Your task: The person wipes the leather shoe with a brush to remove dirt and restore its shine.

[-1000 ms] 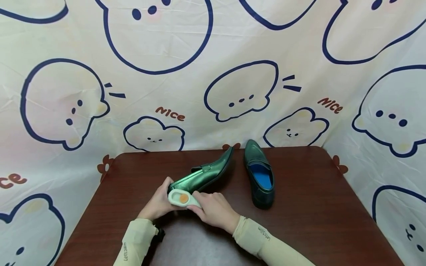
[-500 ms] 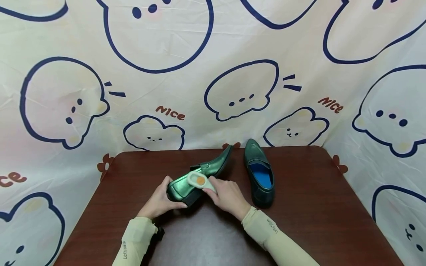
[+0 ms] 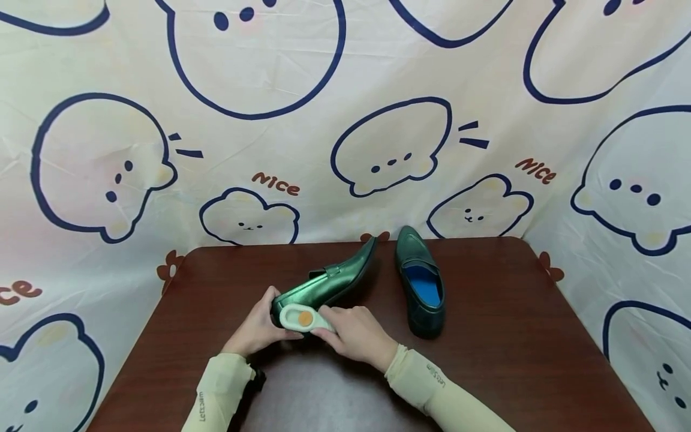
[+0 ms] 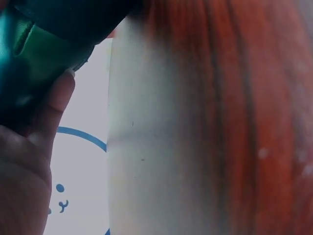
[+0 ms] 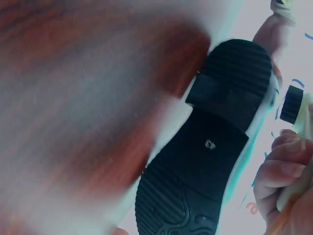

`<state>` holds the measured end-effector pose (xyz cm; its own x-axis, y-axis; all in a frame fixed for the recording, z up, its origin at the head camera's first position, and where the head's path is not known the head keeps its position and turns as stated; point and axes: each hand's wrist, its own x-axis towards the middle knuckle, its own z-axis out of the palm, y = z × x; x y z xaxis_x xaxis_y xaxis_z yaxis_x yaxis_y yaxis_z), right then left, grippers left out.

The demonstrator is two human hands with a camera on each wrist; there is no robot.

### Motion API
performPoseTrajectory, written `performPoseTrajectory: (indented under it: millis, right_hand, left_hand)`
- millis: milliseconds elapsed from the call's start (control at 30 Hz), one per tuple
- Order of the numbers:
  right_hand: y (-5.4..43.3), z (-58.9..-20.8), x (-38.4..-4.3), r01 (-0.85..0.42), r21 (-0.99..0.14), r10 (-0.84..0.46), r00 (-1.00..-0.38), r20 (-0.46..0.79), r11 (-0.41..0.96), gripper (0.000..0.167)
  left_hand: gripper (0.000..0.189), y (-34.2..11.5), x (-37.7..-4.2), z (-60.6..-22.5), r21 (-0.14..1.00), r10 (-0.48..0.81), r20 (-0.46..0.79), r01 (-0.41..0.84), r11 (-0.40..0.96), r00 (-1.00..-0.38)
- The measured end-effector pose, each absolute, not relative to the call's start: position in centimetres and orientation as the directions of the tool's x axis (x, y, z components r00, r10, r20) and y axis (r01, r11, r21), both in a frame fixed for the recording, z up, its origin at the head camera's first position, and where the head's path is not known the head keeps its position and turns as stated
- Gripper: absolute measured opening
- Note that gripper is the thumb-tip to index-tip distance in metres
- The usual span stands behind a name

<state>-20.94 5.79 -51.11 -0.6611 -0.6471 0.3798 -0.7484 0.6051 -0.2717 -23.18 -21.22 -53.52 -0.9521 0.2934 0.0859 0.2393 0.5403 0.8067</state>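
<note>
A metallic green loafer [image 3: 326, 288] is tilted on its side, toe pointing to the back right. My left hand [image 3: 256, 327] grips its heel, and in the left wrist view the thumb of that hand [image 4: 34, 147] lies along the heel of the shoe [image 4: 46, 58]. A pale green brush [image 3: 291, 317] with an orange spot is held in my right hand [image 3: 358, 337], over the side of the shoe near the heel. From the right wrist, the black ridged sole [image 5: 210, 142] shows, with the brush's dark bristles [image 5: 292, 104] near it.
The matching green loafer [image 3: 421, 288], blue inside, stands upright to the right on the brown table [image 3: 502, 312]. Behind the table hangs a pale curtain [image 3: 302, 144] with blue cartoon outlines, which also runs along both sides.
The brush moved from the heel up along the shoe's side toward the toe, then back down near the heel with my right hand. My left hand keeps its grip.
</note>
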Motion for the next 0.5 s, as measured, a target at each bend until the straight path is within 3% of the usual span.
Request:
performPoseTrajectory:
  millis: [333,500]
  right_hand:
    - [6.6,-51.7,-21.7,-0.748,-0.241,-0.637,-0.657,0.403,0.619,0.026]
    - [7.9,-51.9,-22.6,-0.716,-0.239,-0.598,-0.686,0.414,0.656,0.026]
  left_hand:
    - [0.075,-21.3,-23.0,-53.5,0.796,0.29,0.085,0.24,0.556,-0.953]
    - [0.076,-21.3,-23.0,-53.6,0.789,0.276,0.079,0.23,0.57,-0.958]
